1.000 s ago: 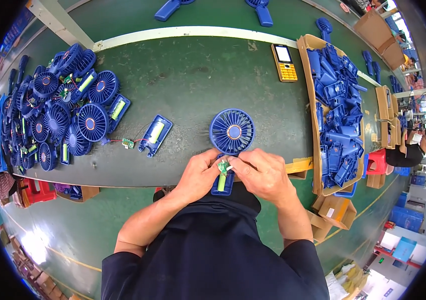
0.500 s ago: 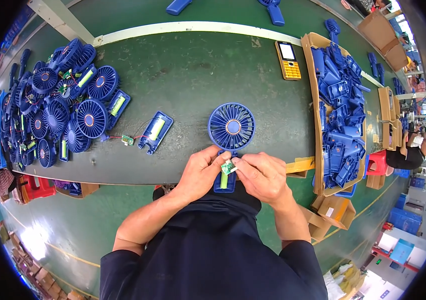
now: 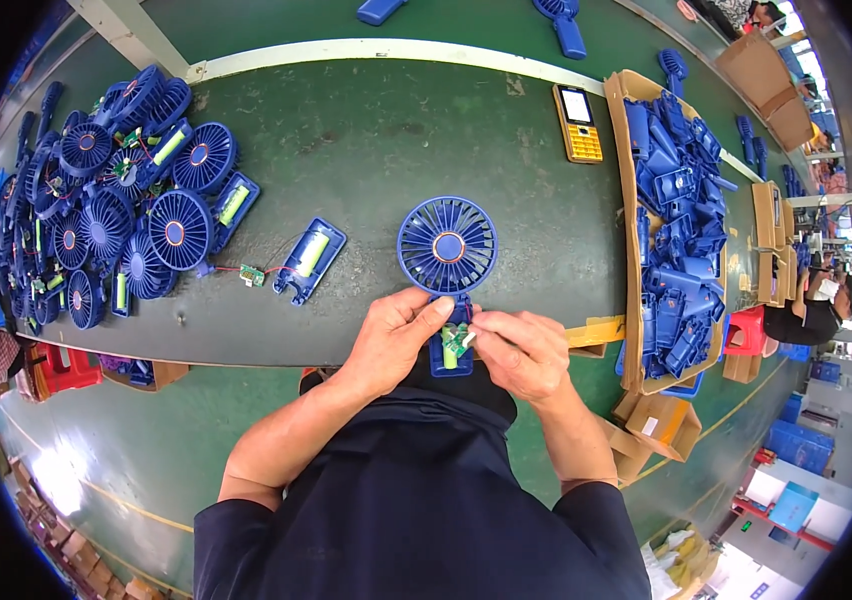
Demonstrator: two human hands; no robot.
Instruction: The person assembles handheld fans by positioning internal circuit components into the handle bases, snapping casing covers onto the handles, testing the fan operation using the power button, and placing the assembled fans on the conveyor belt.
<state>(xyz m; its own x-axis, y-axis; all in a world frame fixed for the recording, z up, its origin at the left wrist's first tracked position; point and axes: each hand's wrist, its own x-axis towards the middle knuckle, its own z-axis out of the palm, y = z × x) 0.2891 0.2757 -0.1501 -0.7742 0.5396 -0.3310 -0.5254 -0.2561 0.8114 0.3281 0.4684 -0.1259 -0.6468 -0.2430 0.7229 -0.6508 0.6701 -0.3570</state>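
A blue handheld fan (image 3: 448,247) lies at the table's front edge, its round head pointing away from me and its handle open. My left hand (image 3: 391,337) is closed on the fan's neck, thumb pressed on top. In the open handle sits a light-green battery cell (image 3: 450,357). Over the cell's upper end is a small green circuit board (image 3: 457,340), tilted. My right hand (image 3: 524,350) pinches at the board's right edge with thumb and forefinger; the fingertips partly cover what they grip.
Several part-built blue fans (image 3: 106,222) are heaped at the left. Nearer lies a handle shell with a battery (image 3: 312,262), wired to a loose board (image 3: 252,275). At right stands a cardboard box (image 3: 630,240) of blue shells; a yellow phone (image 3: 578,124) lies beside it.
The fan's head has shifted slightly left and nearer to me. My right fingers have moved to the board's right edge, and the board is turned differently, showing more of its surface.
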